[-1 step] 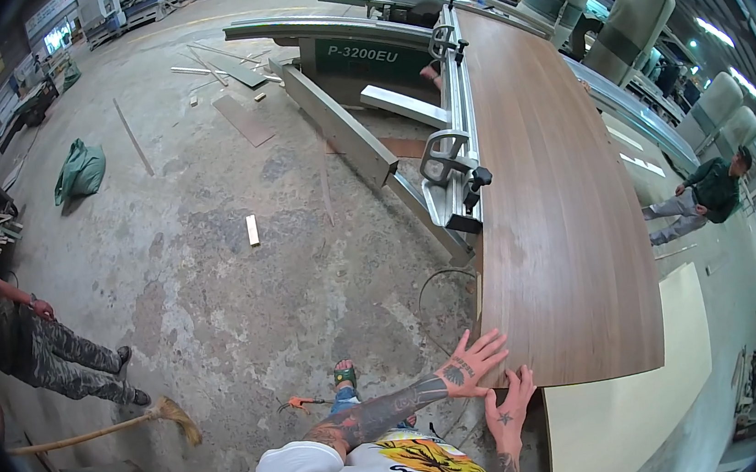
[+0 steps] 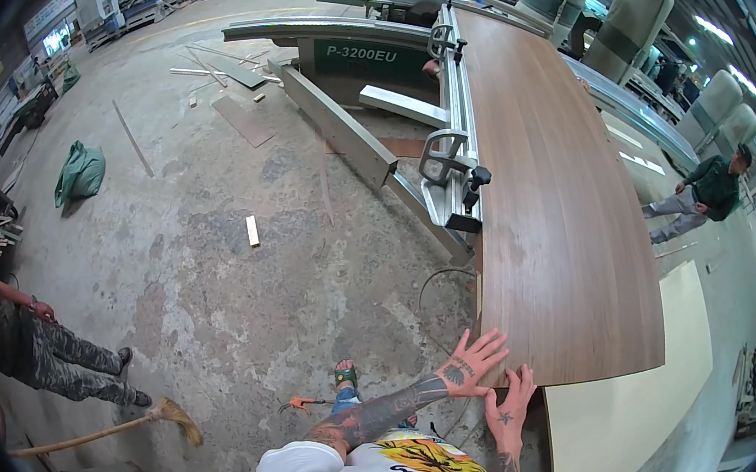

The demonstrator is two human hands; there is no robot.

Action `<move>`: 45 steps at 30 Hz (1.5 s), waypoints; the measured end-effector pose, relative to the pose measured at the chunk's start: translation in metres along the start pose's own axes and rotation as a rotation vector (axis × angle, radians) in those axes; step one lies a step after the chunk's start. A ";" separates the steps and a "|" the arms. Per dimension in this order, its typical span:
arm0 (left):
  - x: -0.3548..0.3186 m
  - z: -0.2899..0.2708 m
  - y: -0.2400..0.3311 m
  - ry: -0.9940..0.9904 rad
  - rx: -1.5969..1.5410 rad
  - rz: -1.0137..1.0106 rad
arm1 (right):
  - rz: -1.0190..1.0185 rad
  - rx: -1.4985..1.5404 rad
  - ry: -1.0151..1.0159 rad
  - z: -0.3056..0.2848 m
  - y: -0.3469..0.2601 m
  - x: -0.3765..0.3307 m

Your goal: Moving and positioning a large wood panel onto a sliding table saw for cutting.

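A large brown wood-grain board [image 2: 558, 199] lies lengthwise along the sliding-table saw [image 2: 369, 66]. At the board's near left corner, my left hand [image 2: 473, 364] rests with fingers spread over its left edge, holding nothing. Just below, my right hand [image 2: 509, 406] has its fingers stretched up onto the near edge, thumb apart from them. The two hands almost touch. A pale yellow sheet [image 2: 628, 422] shows under the board's near end. Beside the board's left side runs the metal fence [image 2: 459, 117], with grey clamp handles [image 2: 443, 157] on it.
A steel support arm [image 2: 339, 125] slants over the concrete floor. Offcuts [image 2: 253, 231] and a green sack [image 2: 79, 171] lie to the left. One person in camouflage trousers [image 2: 68, 351] stands at left, near a wooden-handled broom [image 2: 176, 418]. Another person [image 2: 714, 191] stands at right.
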State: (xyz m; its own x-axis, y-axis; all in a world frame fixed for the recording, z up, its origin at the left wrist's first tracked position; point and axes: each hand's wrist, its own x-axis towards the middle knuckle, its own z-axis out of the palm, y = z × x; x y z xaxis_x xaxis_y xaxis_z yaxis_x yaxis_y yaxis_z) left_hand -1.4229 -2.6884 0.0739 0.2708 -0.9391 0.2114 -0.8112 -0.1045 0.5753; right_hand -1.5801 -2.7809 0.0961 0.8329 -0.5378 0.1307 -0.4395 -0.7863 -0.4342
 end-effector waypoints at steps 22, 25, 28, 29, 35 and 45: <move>0.001 -0.001 0.003 -0.040 0.037 -0.018 | -0.009 0.010 0.013 -0.002 0.000 -0.001; 0.002 -0.002 0.003 -0.049 0.050 -0.020 | -0.005 0.004 0.007 -0.003 -0.001 -0.001; 0.001 -0.003 0.003 -0.052 0.045 -0.019 | -0.003 0.014 0.003 -0.003 -0.002 -0.001; 0.001 -0.003 0.003 -0.052 0.028 -0.019 | -0.003 0.010 0.002 -0.004 -0.002 -0.001; 0.001 -0.002 0.003 -0.053 0.039 -0.018 | -0.003 0.007 0.004 -0.003 -0.002 -0.001; 0.002 -0.004 0.004 -0.066 0.027 -0.026 | 0.010 0.010 0.002 -0.002 -0.001 -0.001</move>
State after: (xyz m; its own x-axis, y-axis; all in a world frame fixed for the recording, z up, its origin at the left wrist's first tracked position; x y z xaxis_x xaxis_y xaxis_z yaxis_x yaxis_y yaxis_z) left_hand -1.4232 -2.6892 0.0800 0.2576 -0.9555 0.1434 -0.8185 -0.1370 0.5579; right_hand -1.5813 -2.7803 0.0978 0.8279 -0.5460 0.1286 -0.4442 -0.7781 -0.4440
